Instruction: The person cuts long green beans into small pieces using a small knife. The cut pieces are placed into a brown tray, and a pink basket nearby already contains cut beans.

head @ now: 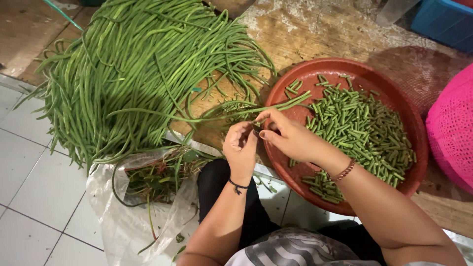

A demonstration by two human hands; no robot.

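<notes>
Grey-striped cloth [290,251] and a dark trouser knee [221,182] sit lowest in the head view, at six o'clock; from there both forearms rise toward the centre. Her left hand [240,148], with a black cord at the wrist, has its fingers curled narrow, pinching a few long beans [231,114]; her right hand [290,138], wearing a red braided band, meets it just beside, fingertips pinched tight on the same strands near their cut ends. Those strands trail away toward nine o'clock into the great heap of long beans [133,74] on the wooden boards [315,34]; at three o'clock the red round tray [416,148] holds short cut bean pieces [359,128]; at seven o'clock a clear plastic bag [128,216] holds trimmings; a pink mesh basket [453,128] touches the right edge.
</notes>
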